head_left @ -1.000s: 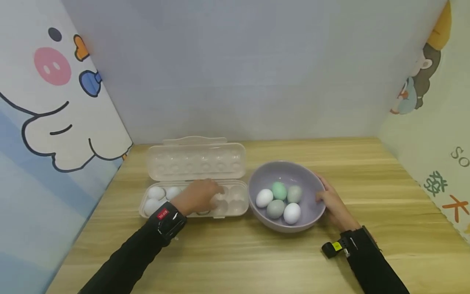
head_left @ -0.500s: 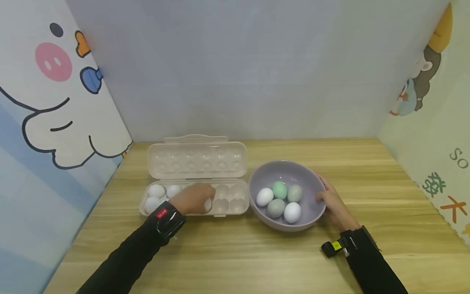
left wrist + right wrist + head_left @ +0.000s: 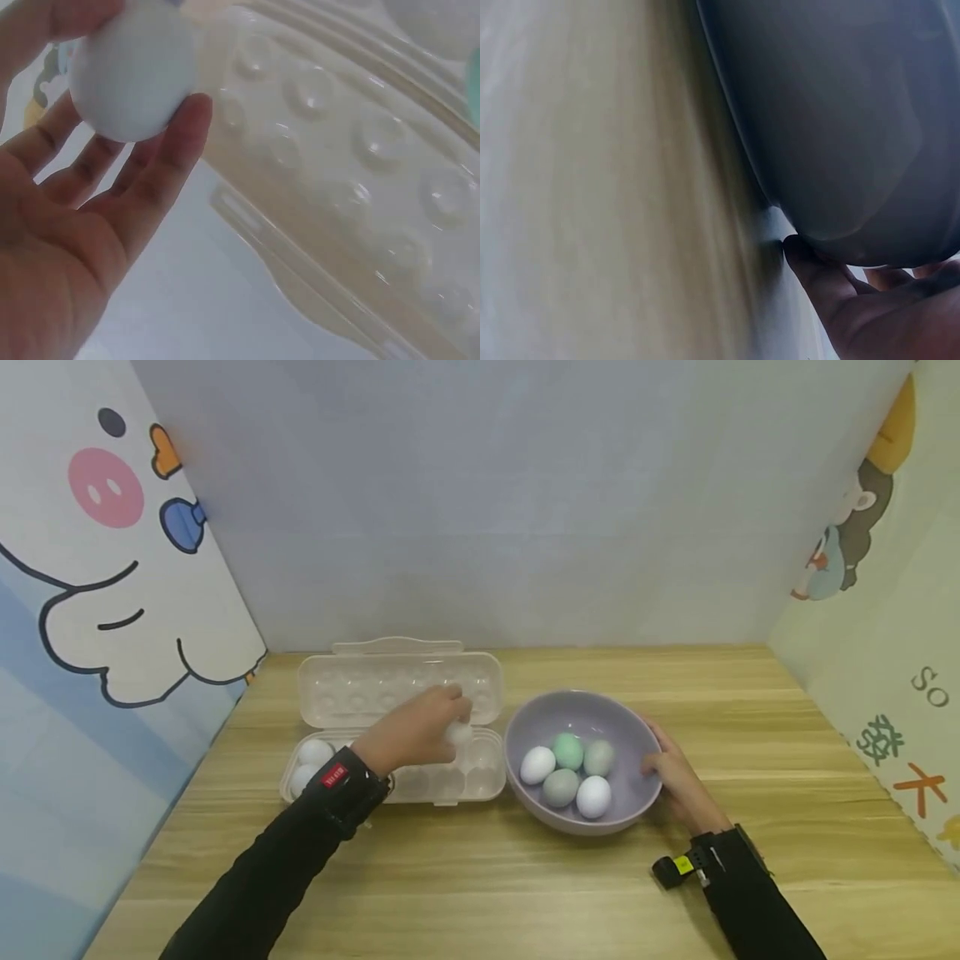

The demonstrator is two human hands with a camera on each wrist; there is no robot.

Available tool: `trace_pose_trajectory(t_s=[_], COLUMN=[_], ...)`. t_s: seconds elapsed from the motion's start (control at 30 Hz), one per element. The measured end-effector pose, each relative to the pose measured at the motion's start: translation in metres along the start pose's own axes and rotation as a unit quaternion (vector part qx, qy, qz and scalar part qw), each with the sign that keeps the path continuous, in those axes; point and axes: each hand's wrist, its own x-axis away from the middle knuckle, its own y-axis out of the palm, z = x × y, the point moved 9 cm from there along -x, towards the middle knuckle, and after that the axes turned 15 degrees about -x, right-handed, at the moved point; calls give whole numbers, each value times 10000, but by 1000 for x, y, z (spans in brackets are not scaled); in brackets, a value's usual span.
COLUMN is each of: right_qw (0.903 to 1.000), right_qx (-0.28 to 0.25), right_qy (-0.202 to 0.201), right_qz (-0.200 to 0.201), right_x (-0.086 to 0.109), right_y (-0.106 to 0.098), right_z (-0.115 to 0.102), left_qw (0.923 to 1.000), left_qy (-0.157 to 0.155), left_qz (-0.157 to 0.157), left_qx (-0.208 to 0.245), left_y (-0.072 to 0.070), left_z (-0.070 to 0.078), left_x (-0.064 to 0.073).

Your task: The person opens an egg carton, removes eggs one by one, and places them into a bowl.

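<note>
My left hand pinches a white egg between thumb and fingertips, raised over the right part of the egg carton. The carton is clear plastic, its lid folded back behind it. White eggs sit in cups at its left end; my hand and wrist hide cups in the middle. My right hand grips the right rim of a purple-grey bowl, thumb over the inside, fingers against the outer wall. In the bowl lie two white eggs, a green egg and two greyish eggs.
The bowl stands close against the carton's right end on a wood-grain table. A plain grey wall rises behind, with cartoon-printed panels on the left and right.
My left hand has lifted the white egg up and to the right from the carton's middle cups. My right hand keeps its grip on the bowl, whose eggs lie as before.
</note>
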Motion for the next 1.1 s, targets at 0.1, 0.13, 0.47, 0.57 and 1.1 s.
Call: trace_pose_trajectory(t_s=[0.1, 0.13, 0.47, 0.57, 1.1], right_qw=[10000, 10000, 9998, 9998, 9995], right_qx=[-3, -5, -53, -43, -52], right_qy=[-54, -74, -31, -117, -174], right_qz=[43, 64, 183, 160, 239], right_x=[0, 0, 1, 1, -3], right_y=[-3, -4, -6, -6, -10], right_z=[-1, -1, 6, 4, 3], left_qw=[9998, 9997, 9989, 9992, 9911], left_qy=[99, 118, 299, 257, 142], left_qz=[144, 161, 357, 222, -373], left_qx=[69, 108, 37, -211, -1269], left_y=[-4, -4, 19, 28, 65], left_z=[11, 15, 48, 53, 59], left_x=[-18, -24, -84, -96, -114])
